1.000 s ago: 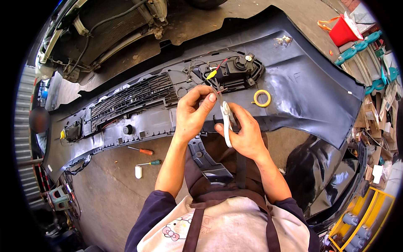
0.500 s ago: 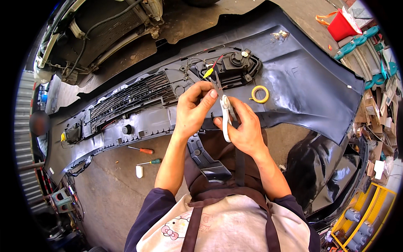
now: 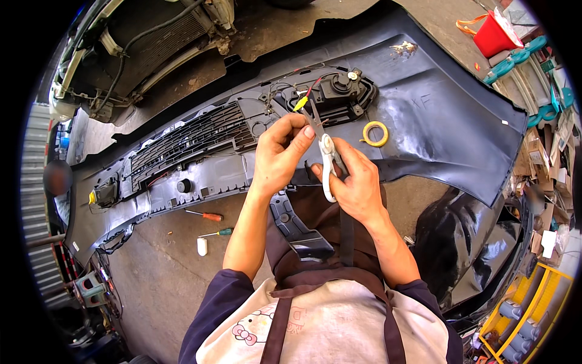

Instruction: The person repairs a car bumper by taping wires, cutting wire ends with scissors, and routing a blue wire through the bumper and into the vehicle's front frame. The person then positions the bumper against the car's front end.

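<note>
My left hand (image 3: 280, 151) is closed, thumb against its curled index finger, on a thin wire that is mostly hidden. Just beyond those fingers sits a yellow wire connector (image 3: 301, 104) with a red lead (image 3: 314, 86) running from it. My right hand (image 3: 356, 185) grips a pair of scissors (image 3: 328, 162) by the white handles. Their dark blades point away from me, close to my left fingertips. Beneath both hands lies a large black car bumper (image 3: 424, 115), inner side up, with a lamp unit (image 3: 341, 91) fitted near the wire.
A yellow tape roll (image 3: 375, 134) rests on the bumper. Two screwdrivers, orange-handled (image 3: 212, 216) and green-handled (image 3: 225, 232), lie on the floor beside a small white case (image 3: 201, 247). A black bracket (image 3: 297, 230) is by my lap. A car front (image 3: 151, 54) stands far left.
The scissors and my right hand have shifted slightly up, and the handles sit at a slightly different angle. My left hand stays almost in place.
</note>
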A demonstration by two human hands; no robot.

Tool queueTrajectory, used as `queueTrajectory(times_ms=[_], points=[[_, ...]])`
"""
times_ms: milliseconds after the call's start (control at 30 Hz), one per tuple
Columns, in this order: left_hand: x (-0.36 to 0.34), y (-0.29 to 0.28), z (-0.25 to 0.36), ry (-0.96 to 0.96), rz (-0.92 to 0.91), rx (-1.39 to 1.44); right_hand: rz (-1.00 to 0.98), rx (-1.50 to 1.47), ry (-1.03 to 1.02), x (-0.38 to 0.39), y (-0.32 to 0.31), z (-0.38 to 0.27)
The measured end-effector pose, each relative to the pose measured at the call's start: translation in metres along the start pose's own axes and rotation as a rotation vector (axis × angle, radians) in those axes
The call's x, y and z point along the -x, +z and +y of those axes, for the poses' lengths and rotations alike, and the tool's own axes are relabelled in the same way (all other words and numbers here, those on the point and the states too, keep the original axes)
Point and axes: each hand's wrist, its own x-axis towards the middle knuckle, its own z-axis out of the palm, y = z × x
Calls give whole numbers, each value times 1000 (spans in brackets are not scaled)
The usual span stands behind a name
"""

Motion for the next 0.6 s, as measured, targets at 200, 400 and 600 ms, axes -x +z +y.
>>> queueTrajectory(times_ms=[200,400,600], points=[[-9,7,-2,9,-62,-24,-49,9,126,2,-16,-5],[-27,25,-1,25,-203,5,77,6,116,6,-34,-2],[-38,35,4,-36,-344,103,134,-5,153,12,-43,-1]])
